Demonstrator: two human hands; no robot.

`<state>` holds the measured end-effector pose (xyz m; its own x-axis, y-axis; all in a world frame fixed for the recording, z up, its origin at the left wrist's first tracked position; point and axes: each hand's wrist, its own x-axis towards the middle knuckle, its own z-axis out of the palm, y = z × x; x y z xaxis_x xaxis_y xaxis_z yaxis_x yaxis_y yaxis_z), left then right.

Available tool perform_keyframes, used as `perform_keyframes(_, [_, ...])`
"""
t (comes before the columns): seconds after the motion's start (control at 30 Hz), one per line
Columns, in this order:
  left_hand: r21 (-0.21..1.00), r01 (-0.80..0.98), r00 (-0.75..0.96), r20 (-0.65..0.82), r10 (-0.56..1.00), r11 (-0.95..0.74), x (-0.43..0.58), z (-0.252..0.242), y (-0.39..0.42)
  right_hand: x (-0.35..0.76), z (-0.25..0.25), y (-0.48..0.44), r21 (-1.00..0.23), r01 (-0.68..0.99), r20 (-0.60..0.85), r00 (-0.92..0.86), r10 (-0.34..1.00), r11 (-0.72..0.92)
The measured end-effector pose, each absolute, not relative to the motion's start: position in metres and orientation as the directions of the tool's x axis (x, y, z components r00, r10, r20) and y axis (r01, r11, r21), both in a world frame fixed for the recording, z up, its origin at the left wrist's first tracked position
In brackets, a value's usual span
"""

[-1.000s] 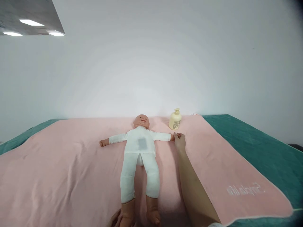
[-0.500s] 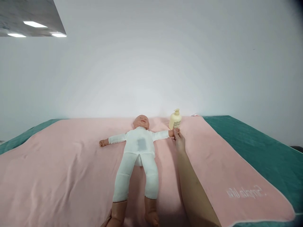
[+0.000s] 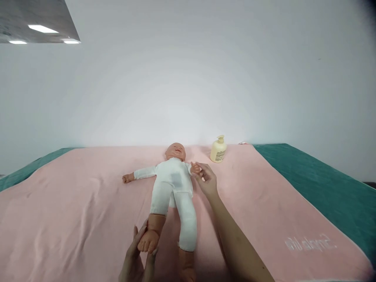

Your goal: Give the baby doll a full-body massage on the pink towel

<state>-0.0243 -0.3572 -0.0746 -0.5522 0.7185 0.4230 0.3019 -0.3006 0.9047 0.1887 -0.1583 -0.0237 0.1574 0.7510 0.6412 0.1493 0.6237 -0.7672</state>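
- Your left hand (image 3: pixel 136 260) cups a foot of the doll (image 3: pixel 173 178), knee bent; your right hand (image 3: pixel 208 181), at its 3 o'clock, pinches a wrist.
- Limb-folding, it seems; further bending calls for gentle grips.

The pink towel (image 3: pixel 73 211) lies bare across the left half of the frame and again at lower right, leaving open passage. The doll (image 3: pixel 173 184) sprawls across the centre, one arm stretched leftward. Right of its head a pump bottle (image 3: pixel 218 149) stands upright (near the right hand (image 3: pixel 207 180), not touching), close against the wall.
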Motion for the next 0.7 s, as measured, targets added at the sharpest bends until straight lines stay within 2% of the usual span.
perform_keyframes(0.13, [0.930, 0.235, -0.549, 0.367, 0.751, -0.283, -0.015, -0.050, -0.330, 0.172, -0.030, -0.168, -0.690, 0.193, 0.689, -0.121, 0.714, 0.698])
perform_keyframes(0.23, [0.931, 0.245, -0.545, 0.362, 0.756, -0.270, -0.014, -0.041, -0.309, 0.168, -0.033, -0.171, -0.655, 0.219, 0.683, -0.237, 0.691, 0.723])
perform_keyframes(0.53, [0.926, 0.208, -0.523, 0.378, 0.764, -0.316, -0.007, -0.035, -0.285, 0.168, -0.031, -0.172, -0.549, 0.308, 0.698, -0.342, 0.629, 0.777])
perform_keyframes(0.7, [0.917, 0.220, -0.526, 0.399, 0.751, -0.333, -0.011, -0.038, -0.292, 0.172, -0.030, -0.172, -0.624, 0.277, 0.675, -0.278, 0.683, 0.730])
